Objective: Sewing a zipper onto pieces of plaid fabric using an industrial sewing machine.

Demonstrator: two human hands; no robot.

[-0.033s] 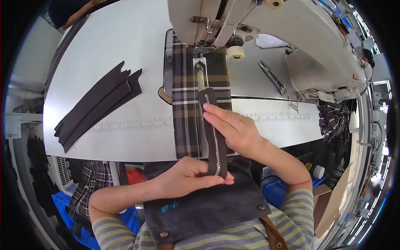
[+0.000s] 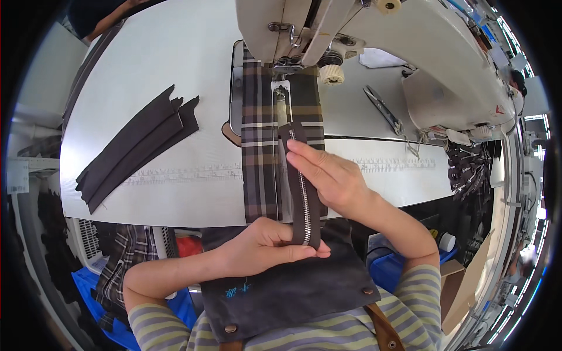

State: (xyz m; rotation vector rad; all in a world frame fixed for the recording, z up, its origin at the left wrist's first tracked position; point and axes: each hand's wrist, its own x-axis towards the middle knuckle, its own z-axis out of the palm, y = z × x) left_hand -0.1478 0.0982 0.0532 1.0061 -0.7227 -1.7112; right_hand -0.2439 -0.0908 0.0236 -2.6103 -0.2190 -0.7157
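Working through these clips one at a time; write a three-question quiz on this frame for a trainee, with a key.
1. Which hand grips the near end of the zipper?
2. True or false: the scissors lie to the left, beside the dark strips.
3. Fill in: the fabric beneath the sewing machine head has a ____ pattern.

Key:
1. The left hand.
2. False: the scissors lie right of that fabric, the dark strips left of it.
3. Plaid.
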